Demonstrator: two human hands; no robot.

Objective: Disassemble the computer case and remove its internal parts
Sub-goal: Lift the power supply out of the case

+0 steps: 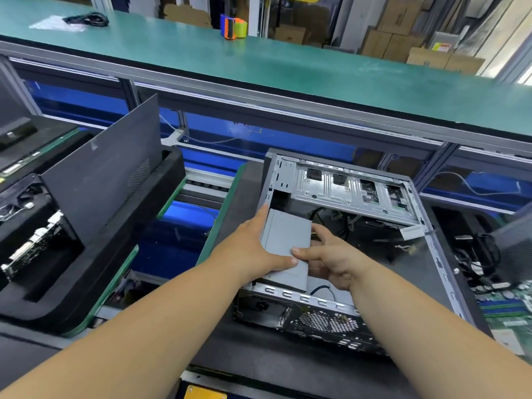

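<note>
Factory line: conveyor bench point(288, 70), stacked cartons point(397, 30)

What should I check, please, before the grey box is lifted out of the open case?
1. Both hands on the box: ok. The left hand grips one side of the grey box, the right hand the other.
2. Side panel off: ok. The computer case lies open on top.
3. Cables freed: cannot tell. Black cables lie beside the box; their ends are hidden.
4. Screws out: cannot tell.
5. Path above clear: ok. Nothing overhangs the box.
</note>
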